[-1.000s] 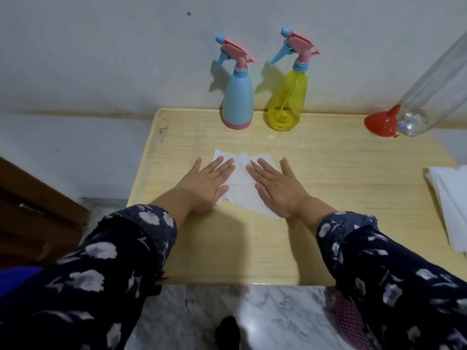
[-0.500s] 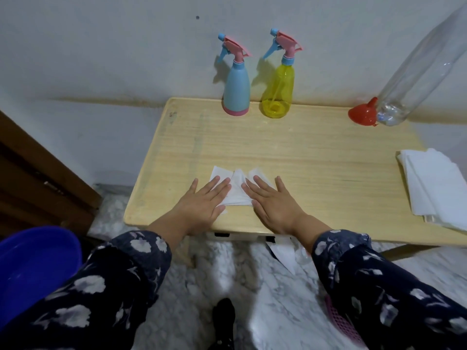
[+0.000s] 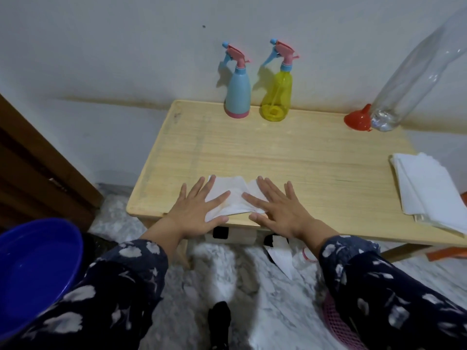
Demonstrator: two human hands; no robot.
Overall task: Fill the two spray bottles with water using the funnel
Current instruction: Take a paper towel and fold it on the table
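A blue spray bottle (image 3: 237, 93) and a yellow spray bottle (image 3: 276, 97), both with pink-and-blue trigger heads screwed on, stand side by side against the wall at the back of the wooden table (image 3: 290, 157). A red funnel (image 3: 358, 120) lies at the back right, beside a big clear plastic bottle (image 3: 414, 72). My left hand (image 3: 195, 210) and my right hand (image 3: 278, 208) lie flat with spread fingers on a white tissue (image 3: 233, 198) at the table's front edge.
A stack of white tissues (image 3: 429, 190) lies at the table's right edge. A blue basin (image 3: 32, 269) holding water sits on the floor at the lower left. A pink mesh basket (image 3: 341, 329) and a paper scrap (image 3: 280, 258) lie on the marble floor below.
Both hands have slid the tissue back from the middle of the table to its front edge. The view has pulled back, bringing the basin into sight.
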